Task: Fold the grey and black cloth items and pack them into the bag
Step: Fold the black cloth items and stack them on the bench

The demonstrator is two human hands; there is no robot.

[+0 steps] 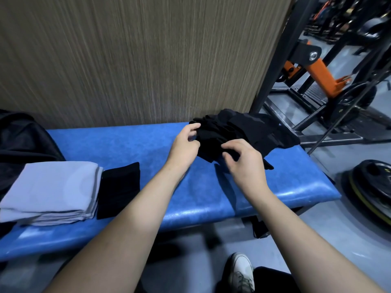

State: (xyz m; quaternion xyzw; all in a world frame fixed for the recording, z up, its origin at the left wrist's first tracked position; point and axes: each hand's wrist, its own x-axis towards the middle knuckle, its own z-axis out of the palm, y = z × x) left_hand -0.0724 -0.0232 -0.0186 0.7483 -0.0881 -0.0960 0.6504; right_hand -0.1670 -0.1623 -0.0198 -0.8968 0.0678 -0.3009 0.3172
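Gripping crumpled black cloth (243, 132): left hand (186, 144), right hand (243, 163), fingers curled; bag (21, 136) contents unclear.

Crumpled black cloth (243, 130) on bench

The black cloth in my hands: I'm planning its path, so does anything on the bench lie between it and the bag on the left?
Yes. Between the black cloth and the bag lie the folded black item and folded grey cloth.
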